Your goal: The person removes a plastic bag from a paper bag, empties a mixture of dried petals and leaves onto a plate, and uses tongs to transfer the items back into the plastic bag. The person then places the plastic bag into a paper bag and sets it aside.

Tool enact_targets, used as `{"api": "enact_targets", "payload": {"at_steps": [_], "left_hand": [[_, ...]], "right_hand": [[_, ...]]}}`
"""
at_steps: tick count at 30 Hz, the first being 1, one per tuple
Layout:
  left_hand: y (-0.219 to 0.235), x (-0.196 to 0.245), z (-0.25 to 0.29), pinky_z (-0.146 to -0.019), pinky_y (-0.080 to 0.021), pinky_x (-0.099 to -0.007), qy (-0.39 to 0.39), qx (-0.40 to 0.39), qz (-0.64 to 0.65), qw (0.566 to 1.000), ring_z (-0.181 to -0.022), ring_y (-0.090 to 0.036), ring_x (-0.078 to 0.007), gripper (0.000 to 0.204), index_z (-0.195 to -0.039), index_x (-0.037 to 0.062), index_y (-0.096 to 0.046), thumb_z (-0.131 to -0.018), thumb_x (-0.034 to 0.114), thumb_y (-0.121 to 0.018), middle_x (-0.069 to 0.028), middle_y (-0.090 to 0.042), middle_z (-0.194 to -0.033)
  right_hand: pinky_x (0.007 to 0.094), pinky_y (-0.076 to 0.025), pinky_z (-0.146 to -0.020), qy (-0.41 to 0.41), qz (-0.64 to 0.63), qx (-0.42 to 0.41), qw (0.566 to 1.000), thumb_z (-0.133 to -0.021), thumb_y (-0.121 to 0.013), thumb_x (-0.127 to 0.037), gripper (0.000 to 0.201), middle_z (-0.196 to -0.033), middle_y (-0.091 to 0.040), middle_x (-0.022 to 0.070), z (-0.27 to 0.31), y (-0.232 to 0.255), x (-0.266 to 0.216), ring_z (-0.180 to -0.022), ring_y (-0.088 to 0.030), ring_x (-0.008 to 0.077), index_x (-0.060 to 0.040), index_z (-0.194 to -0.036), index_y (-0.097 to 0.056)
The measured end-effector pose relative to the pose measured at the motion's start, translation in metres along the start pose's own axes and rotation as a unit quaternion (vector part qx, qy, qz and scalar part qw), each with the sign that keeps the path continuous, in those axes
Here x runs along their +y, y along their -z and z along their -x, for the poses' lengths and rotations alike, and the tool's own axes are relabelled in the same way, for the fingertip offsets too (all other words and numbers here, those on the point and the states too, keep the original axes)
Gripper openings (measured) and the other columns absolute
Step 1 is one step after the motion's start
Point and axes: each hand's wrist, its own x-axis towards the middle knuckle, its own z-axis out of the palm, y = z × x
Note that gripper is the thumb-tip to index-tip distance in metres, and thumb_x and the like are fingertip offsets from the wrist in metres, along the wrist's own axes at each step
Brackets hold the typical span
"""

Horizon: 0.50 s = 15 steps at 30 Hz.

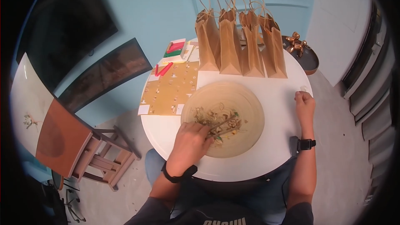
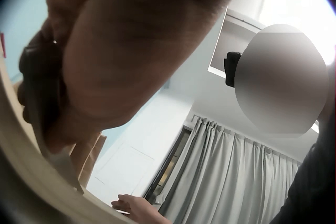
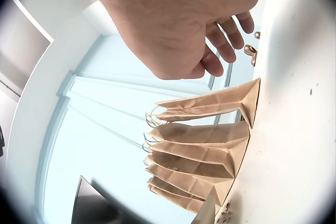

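A wide, pale yellowish bowl (image 1: 250, 104) stands on the white round table, with noodle-like strands and brown and green bits (image 1: 216, 116) in it. Reaching in from the bowl's near left, the left hand (image 1: 189, 143) grips tongs (image 1: 225, 128) whose two arms lie apart over the food. In the left wrist view that hand (image 2: 121, 50) is curled round the dark handle; the food is out of view there. At the table's right edge, the right hand (image 1: 305, 104) hangs with loosely curled fingers; in the right wrist view this hand (image 3: 184, 24) shows nothing held.
Several brown paper bags (image 1: 231, 50) stand behind the bowl. On the left lie a patterned brown sheet (image 1: 171, 89), red pieces (image 1: 163, 70) and a white tray (image 1: 180, 41) of coloured items. A dark round tray (image 1: 310, 60) with a shiny copper figure (image 1: 296, 45) is at the back right.
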Motion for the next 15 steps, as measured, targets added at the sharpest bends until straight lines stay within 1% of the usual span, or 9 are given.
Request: {"api": "enact_targets", "payload": {"at_steps": [1, 4, 7, 8, 9, 10, 11, 13, 15], "left_hand": [[0.005, 0.005, -0.001, -0.094, -0.054, -0.0488, 0.022, -0.002, -0.027, 0.999, -0.102, -0.072, -0.0387, 0.037, -0.118, 0.0002, -0.081, -0.086, 0.017, -0.092, -0.0173, -0.079, -0.108], [0.03, 0.026, 0.003, -0.096, -0.055, -0.049, 0.033, 0.077, -0.042, 0.996, -0.107, -0.072, -0.0389, 0.04, -0.121, 0.0002, -0.079, -0.088, 0.017, -0.092, -0.0175, -0.079, -0.111], [0.063, 0.039, 0.032, -0.092, -0.058, -0.0474, 0.009, 0.035, 0.042, 0.998, -0.104, -0.074, -0.0392, 0.039, -0.12, -0.0007, -0.076, -0.091, 0.02, -0.094, -0.0172, -0.078, -0.112], [0.067, 0.036, 0.05, -0.089, -0.059, -0.0459, 0.024, -0.038, 0.108, 0.993, -0.102, -0.075, -0.039, 0.033, -0.115, -0.0006, -0.076, -0.095, 0.02, -0.092, -0.0165, -0.079, -0.112], [0.072, 0.03, 0.07, -0.086, -0.06, -0.0445, 0.04, -0.111, 0.173, 0.978, -0.099, -0.075, -0.0387, 0.027, -0.111, -0.0005, -0.076, -0.099, 0.019, -0.091, -0.0157, -0.079, -0.111], [0.072, 0.015, 0.084, -0.085, -0.061, -0.0427, -0.025, -0.198, 0.217, 0.956, -0.095, -0.076, -0.0379, 0.022, -0.107, -0.0001, -0.077, -0.102, 0.018, -0.088, -0.0152, -0.079, -0.11], [0.069, -0.003, 0.098, -0.083, -0.061, -0.0408, -0.089, -0.281, 0.26, 0.92, -0.092, -0.076, -0.0371, 0.019, -0.103, 0.0002, -0.077, -0.105, 0.017, -0.085, -0.0148, -0.079, -0.109], [0.066, -0.028, 0.139, -0.084, -0.061, -0.0403, -0.045, -0.441, 0.243, 0.863, -0.093, -0.077, -0.0307, 0.018, -0.101, -0.0005, -0.078, -0.11, 0.015, -0.079, -0.0141, -0.08, -0.106], [0.062, -0.05, 0.191, -0.086, -0.06, -0.0415, 0.026, -0.504, 0.326, 0.8, -0.094, -0.076, -0.0306, 0.021, -0.102, -0.0008, -0.075, -0.113, 0.017, -0.072, -0.0145, -0.078, -0.102]], "right_hand": [[0.0431, -0.06, -0.098, 0.001, -0.009, 0.004, 1.0, -0.109, -0.073, -0.023, 0.031, -0.114, -0.085, 0.0208, -0.002, -0.002, -0.002, -0.103, -0.08, 0.036, 0.0048, -0.095, -0.078], [0.0436, -0.061, -0.097, 0.002, -0.017, 0.009, 1.0, -0.109, -0.073, -0.022, 0.03, -0.115, -0.085, 0.0201, -0.002, -0.001, 0.001, -0.102, -0.08, 0.0358, 0.0044, -0.095, -0.078], [0.0443, -0.061, -0.095, -0.012, -0.037, 0.019, 0.999, -0.108, -0.073, -0.021, 0.029, -0.115, -0.085, 0.0201, -0.001, 0.0, 0.0, -0.102, -0.08, 0.036, 0.004, -0.094, -0.078], [0.0445, -0.061, -0.095, -0.016, -0.039, 0.022, 0.999, -0.108, -0.073, -0.021, 0.03, -0.115, -0.085, 0.0198, 0.0, 0.002, -0.002, -0.102, -0.08, 0.036, 0.0041, -0.093, -0.077], [0.0446, -0.06, -0.095, -0.02, -0.041, 0.026, 0.999, -0.108, -0.073, -0.021, 0.03, -0.115, -0.085, 0.0195, 0.001, 0.004, -0.005, -0.103, -0.079, 0.0359, 0.0041, -0.092, -0.077], [0.0448, -0.06, -0.095, -0.023, -0.042, 0.029, 0.998, -0.108, -0.073, -0.021, 0.03, -0.114, -0.085, 0.0193, 0.001, 0.004, -0.006, -0.103, -0.079, 0.0359, 0.0041, -0.091, -0.077], [0.0449, -0.06, -0.095, -0.008, -0.043, 0.032, 0.999, -0.108, -0.074, -0.02, 0.031, -0.114, -0.085, 0.0193, 0.001, 0.004, -0.004, -0.104, -0.079, 0.0358, 0.0046, -0.089, -0.076], [0.0449, -0.059, -0.095, 0.017, -0.047, 0.039, 0.998, -0.108, -0.074, -0.018, 0.032, -0.112, -0.084, 0.0193, 0.004, 0.002, 0.001, -0.104, -0.078, 0.0357, 0.0054, -0.085, -0.074], [0.0447, -0.059, -0.096, 0.042, -0.058, 0.031, 0.997, -0.107, -0.075, -0.015, 0.034, -0.11, -0.083, 0.0193, 0.01, 0.005, -0.009, -0.106, -0.077, 0.0355, 0.0064, -0.081, -0.072]]}}
